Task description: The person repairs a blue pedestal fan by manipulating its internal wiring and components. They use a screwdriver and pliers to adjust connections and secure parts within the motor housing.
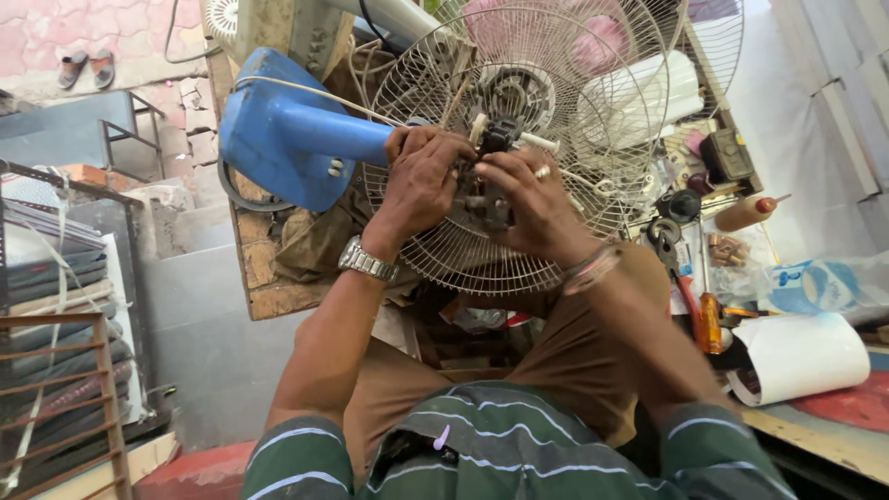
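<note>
both hands on the fan motor (491, 190), which sits at the centre of the wire fan guard (444, 250). the guard lies roughly flat over the workbench (269, 278), spilling past its near edge toward the person's lap.

left hand (421, 181): comes in from the left side of the motor, fingers curled around the left of the motor body, knuckles up. clamped on it, thumb side toward the hub. metal wristwatch (368, 260) on that wrist, resting over the guard wires.

right hand (532, 199): on the right of the motor, just beside the left hand, fingertips almost meeting it across the top. fingers closed against the motor housing; ring (543, 172) on one finger, bangles (593, 267) at the wrist. whether it pinches a small part or just the housing, cannot tell, the fingers hide it.

so the motor lies between the two palms, partly covered by both, only its dark middle and a pale shaft end (537, 141) at the far side showing.

around it: blue fan base (278, 130) at the bench's left far part, its stem running under the left hand toward the hub. second guard with a pink blade (593, 42) stands behind, far edge. right edge of the bench: pliers (671, 255), orange-handled screwdriver (710, 319), small squeeze bottle with red tip (748, 211), white paper roll (801, 356) near the near right corner.
</note>
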